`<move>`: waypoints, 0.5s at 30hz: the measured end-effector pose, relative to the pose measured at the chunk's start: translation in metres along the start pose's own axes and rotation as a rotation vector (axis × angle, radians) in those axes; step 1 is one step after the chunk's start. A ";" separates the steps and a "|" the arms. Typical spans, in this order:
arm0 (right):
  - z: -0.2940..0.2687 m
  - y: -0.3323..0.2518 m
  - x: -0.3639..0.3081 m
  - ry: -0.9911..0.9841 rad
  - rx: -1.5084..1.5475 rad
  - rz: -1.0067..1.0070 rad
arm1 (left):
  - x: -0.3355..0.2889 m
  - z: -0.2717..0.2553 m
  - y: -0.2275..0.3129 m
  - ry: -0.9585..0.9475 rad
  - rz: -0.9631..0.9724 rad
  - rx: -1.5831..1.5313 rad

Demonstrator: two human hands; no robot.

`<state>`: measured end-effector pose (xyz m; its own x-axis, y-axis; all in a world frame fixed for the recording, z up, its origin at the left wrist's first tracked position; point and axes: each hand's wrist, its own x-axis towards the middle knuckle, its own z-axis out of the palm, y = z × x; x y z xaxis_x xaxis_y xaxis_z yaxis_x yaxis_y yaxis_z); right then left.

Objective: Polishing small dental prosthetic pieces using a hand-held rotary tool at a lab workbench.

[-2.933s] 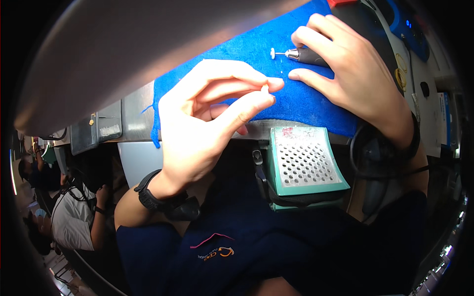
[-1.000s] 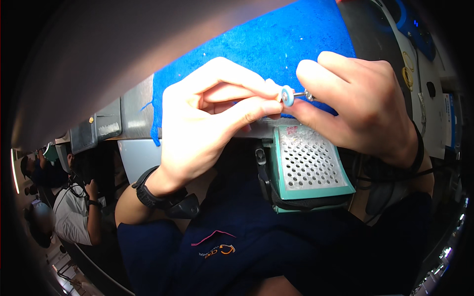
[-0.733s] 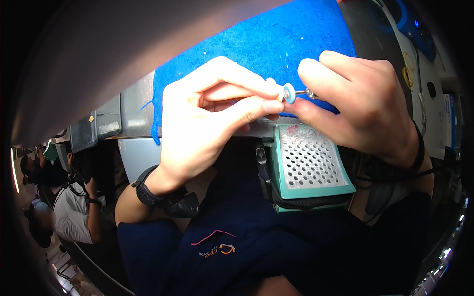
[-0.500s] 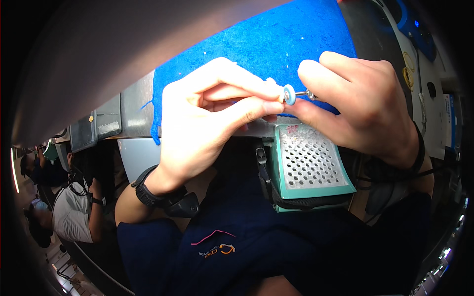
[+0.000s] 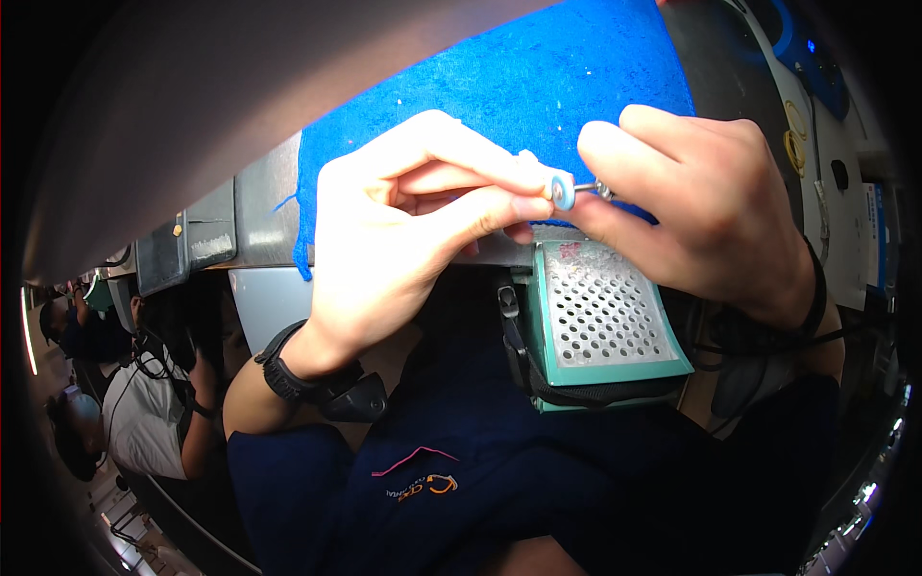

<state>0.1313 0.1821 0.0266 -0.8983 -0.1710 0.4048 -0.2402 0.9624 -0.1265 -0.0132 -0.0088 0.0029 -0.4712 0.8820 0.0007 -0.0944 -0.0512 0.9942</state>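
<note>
Blue cloth behind, left hand pinching small disc, right hand gripping its shaft

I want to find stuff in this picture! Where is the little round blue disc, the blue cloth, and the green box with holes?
little round blue disc (image 5: 563,192), head view, its flat face.
blue cloth (image 5: 538,86), head view, bare middle.
green box with holes (image 5: 600,312), head view, its perforated top.

Left hand raised from lower left, palm turned inward, thumb and forefinger pinched together at the tips, wrist banded in black, right hand opposite, fingers curled closed, fingertips nearly meeting the left's
</note>
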 end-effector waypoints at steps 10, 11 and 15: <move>-0.003 0.005 -0.005 0.022 0.014 -0.011 | 0.003 0.005 0.001 -0.006 0.011 -0.001; -0.003 0.006 -0.005 0.031 0.006 -0.008 | 0.003 0.004 0.000 -0.016 0.017 0.034; -0.004 0.006 -0.004 0.046 0.034 0.003 | 0.002 0.005 0.001 -0.019 0.015 0.061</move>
<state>0.1345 0.1897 0.0278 -0.8813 -0.1574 0.4456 -0.2506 0.9551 -0.1582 -0.0099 -0.0042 0.0044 -0.4553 0.8901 0.0173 -0.0330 -0.0363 0.9988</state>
